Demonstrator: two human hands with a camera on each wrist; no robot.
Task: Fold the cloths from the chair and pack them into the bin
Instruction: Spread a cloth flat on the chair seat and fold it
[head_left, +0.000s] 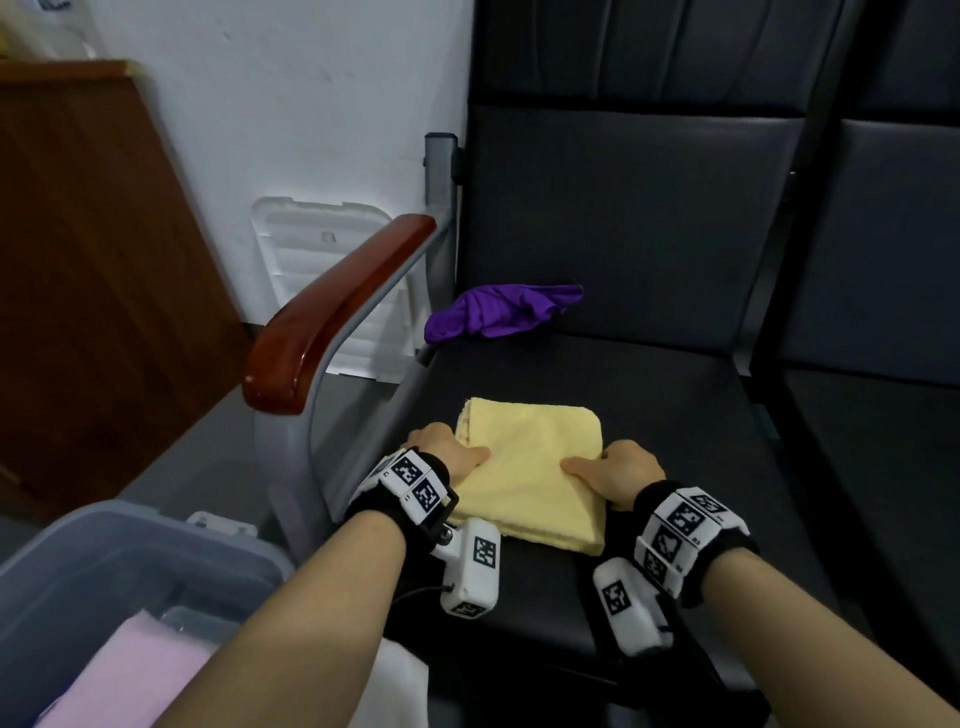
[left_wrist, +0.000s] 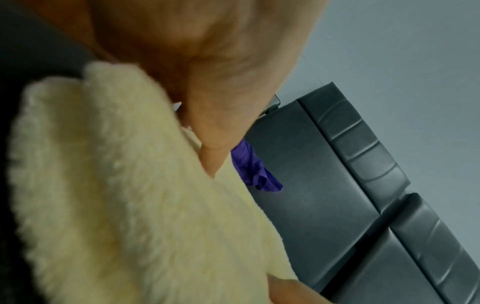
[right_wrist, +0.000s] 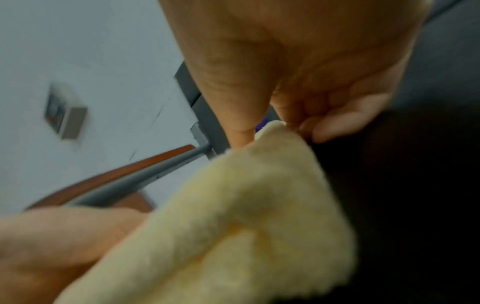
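Note:
A folded yellow cloth (head_left: 530, 467) lies on the dark chair seat (head_left: 675, 441). My left hand (head_left: 447, 449) grips its left edge, thumb on top and fingers tucked under. My right hand (head_left: 618, 470) grips the right edge the same way. The wrist views show the fluffy yellow cloth (left_wrist: 116, 195) (right_wrist: 233, 226) pinched between thumb and fingers. A crumpled purple cloth (head_left: 498, 312) lies at the back of the seat, also seen as the purple cloth (left_wrist: 254, 168) in the left wrist view. The grey bin (head_left: 104, 571) stands at lower left with a pink cloth (head_left: 124, 675) inside.
A wooden-topped armrest (head_left: 337, 312) on a grey frame stands between the seat and the bin. A white bin lid (head_left: 332, 280) leans against the wall behind it. A brown cabinet (head_left: 78, 260) is at far left. A second dark seat (head_left: 883, 415) adjoins on the right.

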